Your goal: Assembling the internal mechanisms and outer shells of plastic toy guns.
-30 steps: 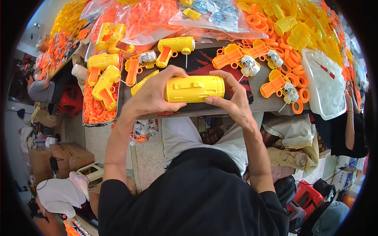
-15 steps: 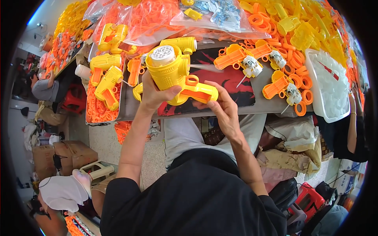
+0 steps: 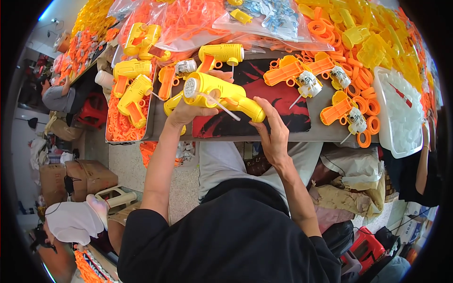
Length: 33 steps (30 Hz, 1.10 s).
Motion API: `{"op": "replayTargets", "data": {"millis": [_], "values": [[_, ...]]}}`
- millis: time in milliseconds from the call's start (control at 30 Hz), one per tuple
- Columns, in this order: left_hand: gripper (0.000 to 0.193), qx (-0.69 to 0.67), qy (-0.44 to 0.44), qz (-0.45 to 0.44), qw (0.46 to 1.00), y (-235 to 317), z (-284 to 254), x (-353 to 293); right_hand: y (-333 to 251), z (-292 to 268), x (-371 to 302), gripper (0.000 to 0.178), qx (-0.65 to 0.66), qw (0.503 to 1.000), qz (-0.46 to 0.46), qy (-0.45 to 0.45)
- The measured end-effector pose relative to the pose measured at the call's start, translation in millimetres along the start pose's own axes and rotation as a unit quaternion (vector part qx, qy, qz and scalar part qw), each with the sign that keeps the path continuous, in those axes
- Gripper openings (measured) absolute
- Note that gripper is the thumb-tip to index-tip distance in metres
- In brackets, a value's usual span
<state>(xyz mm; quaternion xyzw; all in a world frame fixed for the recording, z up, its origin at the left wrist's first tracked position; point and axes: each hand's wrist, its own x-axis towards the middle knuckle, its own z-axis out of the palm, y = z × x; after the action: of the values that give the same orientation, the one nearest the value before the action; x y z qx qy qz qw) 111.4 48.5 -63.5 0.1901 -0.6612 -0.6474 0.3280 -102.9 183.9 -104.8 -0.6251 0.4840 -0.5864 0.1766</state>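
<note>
Both of my hands hold a yellow toy gun [image 3: 219,87] above the front part of the table. Its round white end with holes points left, and a thin translucent tube [image 3: 222,107] sticks out of its side. My left hand [image 3: 188,114] is wrapped around the barrel near that white end, with some fingers hidden behind it. At the tip of the grip, my right hand [image 3: 274,131] pinches with thumb and fingers. Beneath lies a black and red mat [image 3: 283,111]. Other yellow toy guns [image 3: 135,100] lie just left of my left hand.
Orange half-shells with white motor units [image 3: 309,84] lie right of the mat, beside orange rings [image 3: 367,118]. A white tub [image 3: 401,146] of clear parts stands far right. Bagged orange parts [image 3: 188,21] line the back. An orange-filled box [image 3: 123,132] is left. Another person's arm [image 3: 422,165] shows far right.
The toy gun has been turned in my hands: its white end faced up and now faces left, and the tube has come into sight. My right hand stays on the grip.
</note>
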Motion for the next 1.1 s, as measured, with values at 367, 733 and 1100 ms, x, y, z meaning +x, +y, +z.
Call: {"op": "replayTargets", "data": {"millis": [367, 733, 1100], "values": [[0.093, 0.027, 0.085, -0.041, 0.995, 10, 19, -17, -30, -12, 26, 0.063, -0.029, 0.999, 0.029, -0.034], [0.103, 0.226, -0.004, 0.143, 0.964, 87, 82, -31, -85, -46, 30, 0.060, 0.187, 0.972, 0.027, -0.142], [0.081, 0.126, 0.016, 0.027, 0.991, 60, 72, 2, -50, -22, 30, 0.043, 0.126, 0.992, 0.027, 0.000]]}}
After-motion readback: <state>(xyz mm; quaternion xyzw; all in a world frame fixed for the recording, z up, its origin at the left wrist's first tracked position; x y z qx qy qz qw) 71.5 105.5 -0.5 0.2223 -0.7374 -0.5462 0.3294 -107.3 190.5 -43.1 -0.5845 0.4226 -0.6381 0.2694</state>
